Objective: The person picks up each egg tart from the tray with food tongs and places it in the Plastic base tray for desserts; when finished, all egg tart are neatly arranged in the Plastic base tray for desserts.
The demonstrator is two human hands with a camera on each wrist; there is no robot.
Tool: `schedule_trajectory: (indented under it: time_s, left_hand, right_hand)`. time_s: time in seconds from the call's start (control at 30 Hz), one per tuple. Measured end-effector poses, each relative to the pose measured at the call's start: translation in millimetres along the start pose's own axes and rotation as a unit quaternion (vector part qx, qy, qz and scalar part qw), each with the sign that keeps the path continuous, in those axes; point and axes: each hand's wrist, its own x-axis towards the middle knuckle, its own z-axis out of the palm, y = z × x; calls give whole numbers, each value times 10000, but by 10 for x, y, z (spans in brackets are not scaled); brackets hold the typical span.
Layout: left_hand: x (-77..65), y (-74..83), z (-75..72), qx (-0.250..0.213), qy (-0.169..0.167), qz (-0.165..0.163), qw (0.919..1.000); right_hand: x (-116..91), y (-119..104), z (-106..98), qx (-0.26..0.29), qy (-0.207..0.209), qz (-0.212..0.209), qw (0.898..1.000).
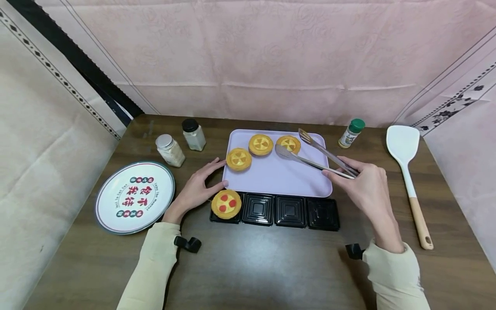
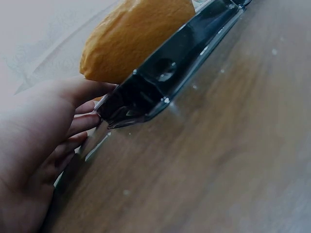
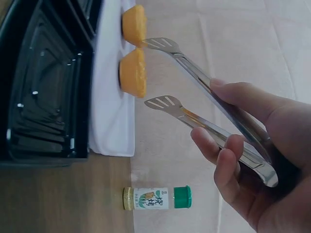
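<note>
My right hand (image 1: pixel 366 187) grips a pair of metal tongs (image 3: pixel 165 103), their slotted ends spread apart. In the head view those ends straddle the rightmost yellow tart (image 1: pixel 290 142) on the lilac tray (image 1: pixel 279 181). Two more yellow tarts, a middle one (image 1: pixel 261 144) and a left one (image 1: pixel 238 159), sit on the same tray. With extended fingers, my left hand (image 1: pixel 196 187) rests at the tray's left edge, its thumb by the near corner. Just in front, a tart with red spots (image 1: pixel 226 204) fills the left cell of a black plastic tray (image 1: pixel 258 209).
A round white plate (image 1: pixel 133 189) lies left. Behind it stand a silver-capped jar (image 1: pixel 170 150) and a black-capped jar (image 1: pixel 194 134). At the back right is a green-capped bottle (image 1: pixel 351 133); a white spatula (image 1: pixel 407 163) with wooden handle lies far right.
</note>
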Motion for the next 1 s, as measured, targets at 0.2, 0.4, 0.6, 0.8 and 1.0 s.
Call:
schedule_trajectory:
  time_s: [0.2, 0.4, 0.6, 0.8, 1.0]
  left_hand:
    - [-5, 8, 5, -14, -22, 0, 10000]
    - [0, -6, 1, 7, 8, -1, 10000]
    - [9, -2, 1, 17, 14, -20, 10000]
    - [8, 7, -8, -42, -10, -40, 10000]
    - [0, 7, -10, -50, -19, -65, 10000]
  right_hand:
    - [2, 13, 46, -52, -92, -35, 9999]
    - [10, 15, 92, -99, -155, -117, 9998]
    - [6, 3, 106, -77, -140, -105, 9998]
    - [8, 2, 103, -82, -101, -68, 9999]
    - [4, 12, 101, -92, -141, -25, 9999]
